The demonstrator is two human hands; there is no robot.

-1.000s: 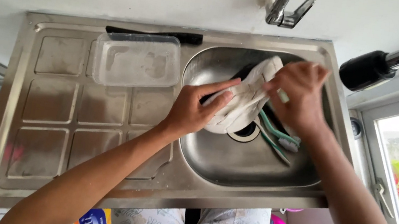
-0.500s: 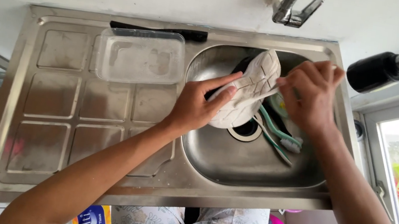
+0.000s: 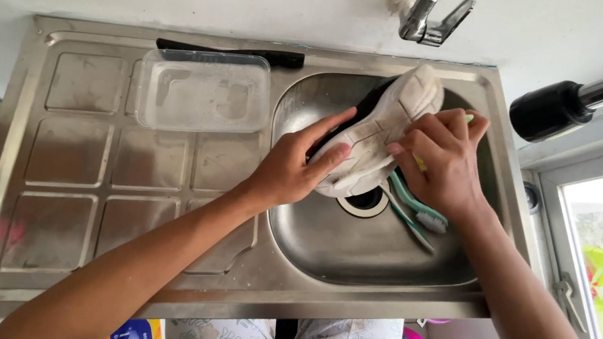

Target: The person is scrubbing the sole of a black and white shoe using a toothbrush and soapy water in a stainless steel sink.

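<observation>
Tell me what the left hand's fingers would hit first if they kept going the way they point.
The left hand points up and right across the basin. Its fingers already lie on the white shoe, so the shoe's sole is first. Beyond it probably comes the sink back wall, though depth is unclear.

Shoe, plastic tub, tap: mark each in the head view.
shoe (image 3: 392,123), head view, on the pale sole facing up.
plastic tub (image 3: 205,91), head view, middle of its clear base.
tap (image 3: 430,13), head view, on the metal body at the wall.
</observation>
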